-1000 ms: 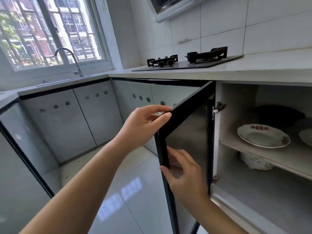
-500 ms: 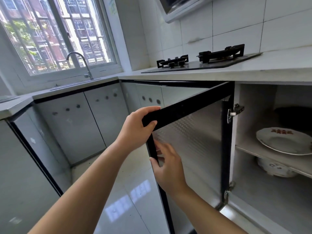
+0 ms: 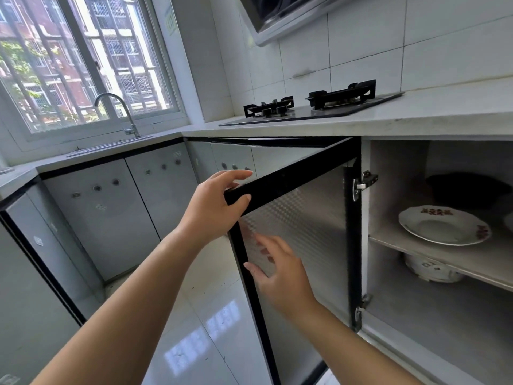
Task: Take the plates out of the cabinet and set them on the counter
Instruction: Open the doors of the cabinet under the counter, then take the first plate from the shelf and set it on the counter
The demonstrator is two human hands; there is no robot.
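Observation:
The black-framed cabinet door stands swung wide to the left. My left hand grips its top outer corner, thumb under the frame. My right hand hovers with spread fingers just off the door's inner panel, holding nothing. Inside the cabinet a white plate with red flowers lies on the middle shelf. A dark bowl-like dish sits behind it. Below the shelf a white patterned bowl is partly hidden. The pale counter runs above the cabinet.
A black two-burner gas hob sits on the counter left of the open cabinet. A sink tap stands under the window at the far left. A range hood hangs above. Glossy floor tiles lie below my arms.
The door has swung further open to the left with my left hand on its corner. My right hand has come off the door edge and spread its fingers. More of the plate shows.

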